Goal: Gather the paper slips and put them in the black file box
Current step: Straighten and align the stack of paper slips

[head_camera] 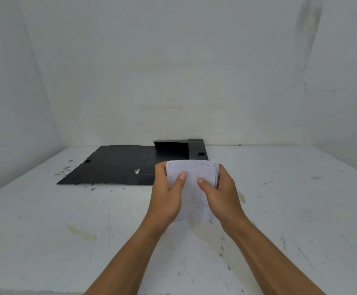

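Note:
A stack of white paper slips [194, 184] with faint print is held upright above the table, gripped from both sides. My left hand [167, 194] clasps its left edge with the thumb on the front. My right hand [220, 192] clasps the right edge the same way. Just behind the slips lies the black file box [118, 165], opened flat, its lid spread to the left and its flaps standing at the back right. The box's right part is partly hidden by the slips and my hands.
The white table [45, 231] is scuffed and stained, with paint flecks near the box's left corner. White walls close in behind and on the left, right against the table's far edge.

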`<state>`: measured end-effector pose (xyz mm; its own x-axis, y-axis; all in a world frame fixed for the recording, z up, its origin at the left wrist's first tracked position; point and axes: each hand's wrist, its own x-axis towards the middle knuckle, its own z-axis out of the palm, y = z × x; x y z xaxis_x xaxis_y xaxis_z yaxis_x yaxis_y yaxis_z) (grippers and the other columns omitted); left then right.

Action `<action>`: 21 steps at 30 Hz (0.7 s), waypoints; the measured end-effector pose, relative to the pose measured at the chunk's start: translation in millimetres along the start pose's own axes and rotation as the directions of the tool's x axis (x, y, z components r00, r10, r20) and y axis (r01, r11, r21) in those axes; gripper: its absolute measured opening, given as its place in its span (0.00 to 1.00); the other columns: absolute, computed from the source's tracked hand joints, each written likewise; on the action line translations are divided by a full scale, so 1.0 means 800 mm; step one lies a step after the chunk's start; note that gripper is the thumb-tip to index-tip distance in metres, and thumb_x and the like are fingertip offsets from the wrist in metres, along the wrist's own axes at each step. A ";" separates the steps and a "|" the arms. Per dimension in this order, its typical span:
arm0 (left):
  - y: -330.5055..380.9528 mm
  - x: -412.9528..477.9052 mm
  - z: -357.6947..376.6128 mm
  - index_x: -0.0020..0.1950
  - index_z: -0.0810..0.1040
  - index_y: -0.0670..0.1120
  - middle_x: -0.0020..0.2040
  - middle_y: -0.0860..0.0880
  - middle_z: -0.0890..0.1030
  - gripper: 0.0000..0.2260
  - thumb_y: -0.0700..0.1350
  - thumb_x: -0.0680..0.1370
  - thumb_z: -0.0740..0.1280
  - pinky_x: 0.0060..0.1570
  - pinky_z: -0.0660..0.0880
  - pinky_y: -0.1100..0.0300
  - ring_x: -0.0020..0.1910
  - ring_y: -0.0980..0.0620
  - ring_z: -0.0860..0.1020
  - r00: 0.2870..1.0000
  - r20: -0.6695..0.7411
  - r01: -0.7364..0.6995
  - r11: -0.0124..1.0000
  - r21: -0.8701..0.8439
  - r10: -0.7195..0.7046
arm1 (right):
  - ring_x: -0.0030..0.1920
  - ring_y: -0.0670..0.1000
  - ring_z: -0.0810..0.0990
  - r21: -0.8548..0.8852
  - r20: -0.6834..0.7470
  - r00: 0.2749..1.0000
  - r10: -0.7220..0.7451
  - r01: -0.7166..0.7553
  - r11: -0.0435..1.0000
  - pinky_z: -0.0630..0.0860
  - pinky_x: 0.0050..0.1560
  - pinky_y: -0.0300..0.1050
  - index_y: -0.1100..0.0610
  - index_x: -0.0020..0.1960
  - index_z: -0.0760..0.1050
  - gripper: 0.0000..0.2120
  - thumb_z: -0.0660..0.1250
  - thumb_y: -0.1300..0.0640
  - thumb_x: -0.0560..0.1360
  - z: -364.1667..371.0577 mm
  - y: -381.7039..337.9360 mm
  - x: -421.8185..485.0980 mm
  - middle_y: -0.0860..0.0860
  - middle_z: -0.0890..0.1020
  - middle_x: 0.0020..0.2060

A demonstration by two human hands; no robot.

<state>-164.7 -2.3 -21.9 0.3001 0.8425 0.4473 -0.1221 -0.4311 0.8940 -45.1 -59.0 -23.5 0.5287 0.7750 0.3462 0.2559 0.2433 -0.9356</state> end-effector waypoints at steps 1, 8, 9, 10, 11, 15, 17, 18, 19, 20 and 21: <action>-0.003 -0.003 0.002 0.56 0.65 0.63 0.48 0.71 0.74 0.10 0.49 0.81 0.63 0.34 0.74 0.76 0.48 0.71 0.76 1.000 0.002 0.012 1.000 -0.010 -0.012 | 0.52 0.46 0.78 0.005 0.000 1.000 0.012 -0.012 1.000 0.79 0.40 0.37 0.44 0.59 0.71 0.13 0.66 0.56 0.77 0.002 0.001 -0.001 0.44 0.79 0.52; -0.007 -0.004 0.010 0.54 0.66 0.66 0.51 0.68 0.75 0.08 0.51 0.82 0.61 0.35 0.75 0.74 0.50 0.63 0.77 0.997 -0.059 0.049 0.999 0.005 -0.049 | 0.53 0.49 0.78 0.038 -0.017 0.998 0.061 -0.060 0.997 0.79 0.41 0.39 0.46 0.61 0.70 0.11 0.62 0.56 0.79 0.007 -0.002 -0.002 0.46 0.79 0.54; -0.006 -0.004 0.010 0.53 0.66 0.67 0.50 0.70 0.75 0.09 0.51 0.82 0.61 0.35 0.75 0.74 0.50 0.66 0.77 0.997 -0.059 0.045 0.999 0.009 -0.045 | 0.53 0.48 0.78 0.043 -0.017 0.998 0.067 -0.066 0.997 0.79 0.40 0.37 0.47 0.61 0.70 0.11 0.62 0.56 0.79 0.008 -0.003 -0.002 0.46 0.79 0.54; -0.006 -0.005 0.011 0.53 0.66 0.68 0.49 0.72 0.75 0.09 0.52 0.82 0.61 0.34 0.75 0.74 0.49 0.69 0.76 0.998 -0.054 0.044 0.999 0.014 -0.043 | 0.53 0.47 0.78 0.045 -0.012 0.997 0.076 -0.075 0.996 0.77 0.37 0.35 0.47 0.61 0.69 0.11 0.62 0.55 0.79 0.009 -0.003 -0.002 0.45 0.78 0.53; -0.007 -0.007 0.013 0.53 0.65 0.68 0.48 0.74 0.74 0.09 0.52 0.82 0.60 0.33 0.75 0.75 0.48 0.70 0.76 0.998 -0.050 0.047 0.999 0.019 -0.046 | 0.53 0.47 0.78 0.045 -0.007 0.996 0.088 -0.088 0.995 0.76 0.35 0.33 0.47 0.62 0.69 0.12 0.62 0.55 0.79 0.009 -0.003 -0.003 0.45 0.78 0.53; -0.013 -0.007 0.014 0.53 0.64 0.67 0.51 0.69 0.73 0.06 0.54 0.82 0.58 0.34 0.76 0.72 0.50 0.61 0.77 0.996 -0.051 0.072 0.996 0.045 -0.070 | 0.53 0.47 0.78 0.072 0.002 0.993 0.120 -0.120 0.990 0.75 0.34 0.32 0.48 0.63 0.68 0.12 0.62 0.54 0.80 0.010 -0.002 -0.005 0.45 0.78 0.54; -0.012 -0.006 0.013 0.52 0.66 0.66 0.50 0.70 0.74 0.07 0.52 0.82 0.60 0.35 0.76 0.71 0.50 0.61 0.77 0.997 -0.059 0.062 0.996 0.062 -0.059 | 0.54 0.48 0.78 0.061 0.008 0.993 0.118 -0.118 0.991 0.76 0.37 0.33 0.47 0.64 0.68 0.13 0.61 0.53 0.80 0.010 -0.003 -0.006 0.45 0.78 0.55; -0.011 -0.006 0.013 0.51 0.67 0.66 0.48 0.72 0.75 0.08 0.51 0.82 0.61 0.35 0.76 0.72 0.49 0.62 0.78 0.996 -0.073 0.054 0.997 0.064 -0.049 | 0.54 0.48 0.78 0.057 0.009 0.993 0.116 -0.116 0.992 0.78 0.40 0.36 0.47 0.64 0.68 0.13 0.61 0.53 0.80 0.010 -0.004 -0.006 0.46 0.78 0.55; -0.010 -0.006 0.013 0.50 0.68 0.66 0.47 0.73 0.76 0.08 0.50 0.82 0.61 0.35 0.76 0.72 0.48 0.63 0.78 0.996 -0.087 0.043 0.997 0.060 -0.037 | 0.54 0.49 0.78 0.058 0.007 0.994 0.110 -0.110 0.992 0.79 0.42 0.39 0.46 0.64 0.68 0.12 0.60 0.53 0.80 0.009 -0.005 -0.005 0.46 0.79 0.55; -0.009 -0.005 0.013 0.50 0.69 0.65 0.47 0.73 0.76 0.08 0.50 0.82 0.62 0.36 0.76 0.72 0.48 0.63 0.79 0.995 -0.097 0.030 0.998 0.054 -0.025 | 0.54 0.48 0.79 0.060 0.005 0.995 0.100 -0.100 0.993 0.79 0.43 0.40 0.46 0.63 0.69 0.11 0.60 0.52 0.80 0.008 -0.006 -0.005 0.45 0.79 0.54; -0.008 -0.005 0.013 0.50 0.70 0.65 0.47 0.72 0.77 0.08 0.49 0.81 0.63 0.36 0.77 0.72 0.48 0.64 0.79 0.995 -0.103 0.016 0.999 0.045 -0.012 | 0.53 0.47 0.79 0.057 0.001 0.996 0.086 -0.086 0.995 0.79 0.42 0.39 0.46 0.62 0.69 0.11 0.60 0.52 0.80 0.008 -0.007 -0.005 0.45 0.79 0.53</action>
<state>-155.3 -5.8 -30.0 0.2026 0.8762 0.4372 -0.0741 -0.4315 0.8991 -53.4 -59.9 -20.3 0.5483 0.7934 0.2643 0.1628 0.2087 -0.9643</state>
